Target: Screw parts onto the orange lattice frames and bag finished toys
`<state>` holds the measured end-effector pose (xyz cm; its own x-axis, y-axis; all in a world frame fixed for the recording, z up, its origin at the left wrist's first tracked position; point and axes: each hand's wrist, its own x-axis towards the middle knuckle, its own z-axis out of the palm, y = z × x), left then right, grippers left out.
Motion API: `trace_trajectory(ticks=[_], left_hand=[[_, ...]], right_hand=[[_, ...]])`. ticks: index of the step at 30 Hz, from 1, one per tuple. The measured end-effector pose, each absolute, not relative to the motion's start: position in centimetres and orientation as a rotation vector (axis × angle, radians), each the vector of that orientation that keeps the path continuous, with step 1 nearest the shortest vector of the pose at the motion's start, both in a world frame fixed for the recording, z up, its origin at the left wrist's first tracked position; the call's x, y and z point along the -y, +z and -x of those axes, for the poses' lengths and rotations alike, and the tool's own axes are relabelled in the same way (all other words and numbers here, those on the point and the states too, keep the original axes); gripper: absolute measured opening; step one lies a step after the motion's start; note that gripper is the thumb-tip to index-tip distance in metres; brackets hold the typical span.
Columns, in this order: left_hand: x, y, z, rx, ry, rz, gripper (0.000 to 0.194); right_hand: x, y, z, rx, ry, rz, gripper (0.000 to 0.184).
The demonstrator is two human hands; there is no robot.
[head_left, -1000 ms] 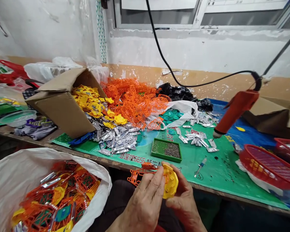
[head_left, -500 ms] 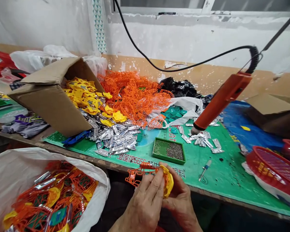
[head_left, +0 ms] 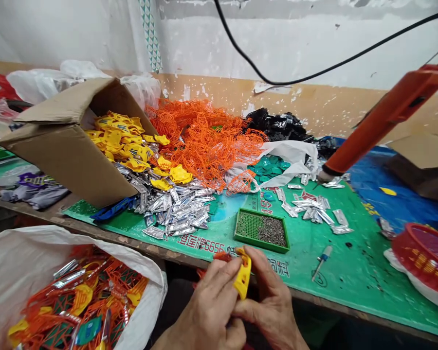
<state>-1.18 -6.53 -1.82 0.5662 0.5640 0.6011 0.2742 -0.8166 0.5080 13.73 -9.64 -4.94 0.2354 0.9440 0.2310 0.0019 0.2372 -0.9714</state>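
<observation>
Low in the middle of the view, both my hands meet on one small assembly in front of the table edge. My left hand [head_left: 213, 299] is closed round an orange plastic lattice frame [head_left: 222, 256], most of it hidden behind the fingers. A yellow plastic part [head_left: 244, 274] sits at the frame's right end, and my right hand [head_left: 272, 301] pinches it between thumb and fingers. Just beyond the hands lies a green tray [head_left: 240, 234] of small metal screws [head_left: 272, 229]. An orange electric screwdriver [head_left: 387, 121] hangs at the right, touched by neither hand.
At lower left, a white sack [head_left: 149, 282] holds assembled pieces. A tipped cardboard box [head_left: 65, 155] spills yellow parts [head_left: 120, 141] beside silver pieces [head_left: 182, 209] and an orange frame pile [head_left: 204, 141]. Green discs [head_left: 268, 167], a syringe-like tool [head_left: 321, 262] and a red basket [head_left: 423, 262] lie rightward.
The yellow part has turned to a narrower, edge-on angle, and my hands cover more of the orange frame. The view has shifted, with the screwdriver now farther right.
</observation>
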Motion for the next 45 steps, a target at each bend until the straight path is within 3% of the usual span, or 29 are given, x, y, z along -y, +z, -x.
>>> trace_trajectory(ticks=[2,5,9,13,34,42,45], left_hand=[[6.3,0.0,1.9,-0.764,1.072,-2.237,0.030],[5.7,1.4,2.9,-0.880,0.898,-1.755,0.014],[4.7,0.9,3.4,-0.763,0.765,-0.993,0.020],[4.1,-0.2,3.1,-0.686,0.784,-0.665,0.024],[4.5,-1.2,2.3,-0.696,0.611,-0.544,0.035],[4.7,-1.6,2.4,-0.684,0.559,-0.564,0.036],[5.0,-1.9,2.3,-0.726,0.571,-0.528,0.037]], right_hand=[[8.4,-2.8,-13.6,1.302,0.805,1.131,0.077],[6.2,-0.6,-13.9,1.430,0.968,1.100,0.052],[4.4,-0.6,-13.9,1.240,1.431,1.079,0.042],[4.3,-1.8,-13.5,1.002,1.582,1.046,0.040],[6.1,-3.6,-15.2,0.819,1.863,1.078,0.051],[6.7,-3.9,-15.4,0.872,1.798,1.164,0.056],[7.2,-3.9,-15.1,1.089,1.553,1.290,0.049]])
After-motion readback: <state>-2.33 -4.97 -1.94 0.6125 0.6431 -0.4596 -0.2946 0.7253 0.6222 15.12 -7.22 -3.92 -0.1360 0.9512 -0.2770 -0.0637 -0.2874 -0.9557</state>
